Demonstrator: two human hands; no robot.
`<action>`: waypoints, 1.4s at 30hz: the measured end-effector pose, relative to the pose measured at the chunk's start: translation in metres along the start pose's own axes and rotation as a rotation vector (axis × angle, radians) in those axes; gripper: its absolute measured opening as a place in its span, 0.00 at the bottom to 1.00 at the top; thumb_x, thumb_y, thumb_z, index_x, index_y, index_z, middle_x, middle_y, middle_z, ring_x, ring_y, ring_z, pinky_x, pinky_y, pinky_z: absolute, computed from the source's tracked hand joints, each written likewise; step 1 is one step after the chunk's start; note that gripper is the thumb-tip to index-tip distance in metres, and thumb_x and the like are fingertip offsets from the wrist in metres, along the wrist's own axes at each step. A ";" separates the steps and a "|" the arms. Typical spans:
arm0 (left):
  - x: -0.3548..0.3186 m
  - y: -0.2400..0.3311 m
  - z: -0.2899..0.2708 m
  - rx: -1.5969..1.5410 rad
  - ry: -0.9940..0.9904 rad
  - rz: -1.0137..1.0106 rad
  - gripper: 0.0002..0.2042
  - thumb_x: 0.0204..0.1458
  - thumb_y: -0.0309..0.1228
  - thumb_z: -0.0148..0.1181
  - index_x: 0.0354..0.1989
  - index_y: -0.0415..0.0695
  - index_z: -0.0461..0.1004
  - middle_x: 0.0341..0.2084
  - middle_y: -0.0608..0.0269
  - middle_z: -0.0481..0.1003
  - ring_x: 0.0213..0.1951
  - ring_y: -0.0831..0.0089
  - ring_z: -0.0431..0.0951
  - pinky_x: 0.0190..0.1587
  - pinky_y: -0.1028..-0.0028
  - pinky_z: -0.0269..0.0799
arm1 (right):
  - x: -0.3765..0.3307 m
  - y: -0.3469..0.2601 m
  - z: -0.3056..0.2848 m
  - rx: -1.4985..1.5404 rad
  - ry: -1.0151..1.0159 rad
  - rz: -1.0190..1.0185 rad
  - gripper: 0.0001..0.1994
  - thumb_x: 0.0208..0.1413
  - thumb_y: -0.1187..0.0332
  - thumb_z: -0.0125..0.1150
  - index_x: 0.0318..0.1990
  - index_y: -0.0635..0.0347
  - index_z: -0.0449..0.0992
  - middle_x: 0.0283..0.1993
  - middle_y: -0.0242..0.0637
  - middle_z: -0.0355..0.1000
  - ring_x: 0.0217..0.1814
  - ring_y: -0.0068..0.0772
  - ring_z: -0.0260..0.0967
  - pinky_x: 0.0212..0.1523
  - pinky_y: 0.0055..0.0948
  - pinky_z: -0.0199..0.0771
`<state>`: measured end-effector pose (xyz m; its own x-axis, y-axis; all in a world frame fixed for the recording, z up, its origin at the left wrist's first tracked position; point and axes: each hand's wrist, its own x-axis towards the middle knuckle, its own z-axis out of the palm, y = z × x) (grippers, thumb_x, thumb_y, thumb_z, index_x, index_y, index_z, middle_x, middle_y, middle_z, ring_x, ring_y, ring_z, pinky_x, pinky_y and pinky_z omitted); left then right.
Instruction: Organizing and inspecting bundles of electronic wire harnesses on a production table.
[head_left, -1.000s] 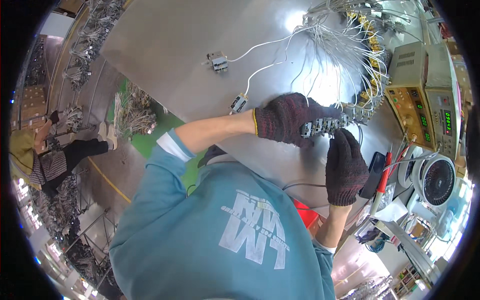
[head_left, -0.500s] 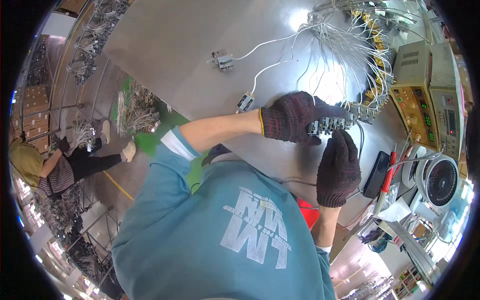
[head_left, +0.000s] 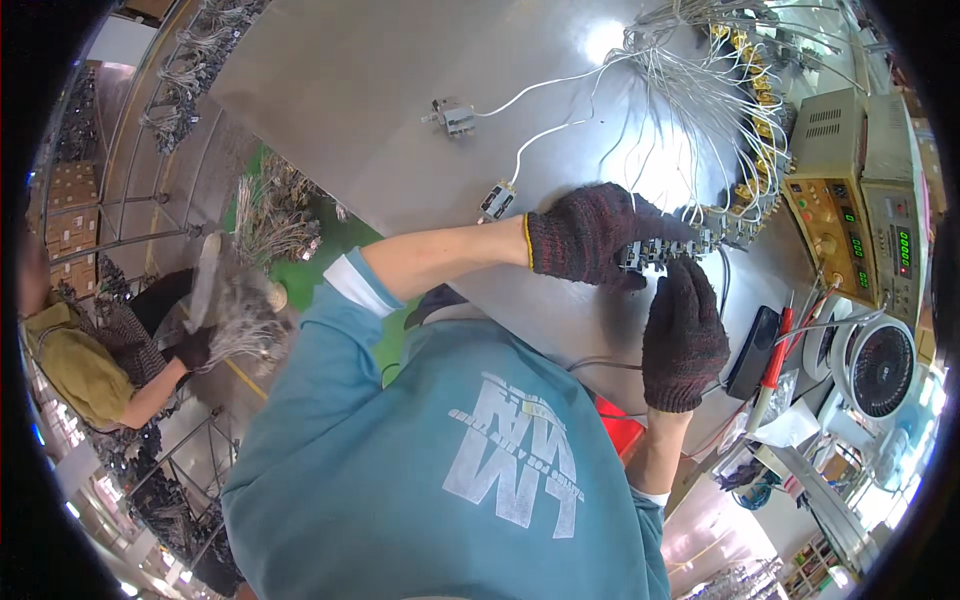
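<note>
A row of small grey metal parts with white wires point(head_left: 655, 254) lies on the metal table between my gloved hands. My left hand point(head_left: 590, 237), in a dark knitted glove, is closed about the left end of the row, with its fingers stretching along the far side. My right hand point(head_left: 684, 340), gloved alike, presses its closed fingertips to the near side of the row. The exact grip of its fingertips is hidden. The row curves away at the right into yellow-topped parts point(head_left: 762, 160), whose white wires point(head_left: 665, 95) gather at the back.
Two loose wired parts lie left of the row, one near my left wrist point(head_left: 497, 201) and one farther off point(head_left: 455, 118). Instrument boxes point(head_left: 835, 215), a phone point(head_left: 753, 351), a red-handled tool point(head_left: 778, 350) and a fan point(head_left: 880, 368) stand right. A co-worker point(head_left: 90, 370) handles wire bundles at left.
My hands stay almost in place at the row. Green digits now light up on the right instrument's display. The co-worker at left has leaned over and swung a wire bundle nearer.
</note>
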<state>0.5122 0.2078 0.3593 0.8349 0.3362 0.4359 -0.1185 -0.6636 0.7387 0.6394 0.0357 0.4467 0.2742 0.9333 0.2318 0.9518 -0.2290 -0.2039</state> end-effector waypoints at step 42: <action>-0.003 0.018 0.005 0.157 0.086 -0.064 0.41 0.56 0.43 0.72 0.79 0.56 0.63 0.30 0.50 0.78 0.32 0.50 0.78 0.37 0.52 0.76 | -0.004 -0.005 -0.013 0.284 0.081 0.047 0.14 0.66 0.72 0.68 0.58 0.53 0.85 0.59 0.43 0.83 0.54 0.47 0.85 0.53 0.41 0.86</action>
<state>0.5105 0.1921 0.3687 0.7881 0.4328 0.4378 0.0244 -0.7326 0.6803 0.6353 0.0294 0.4593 0.3384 0.8958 0.2883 0.8642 -0.1747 -0.4718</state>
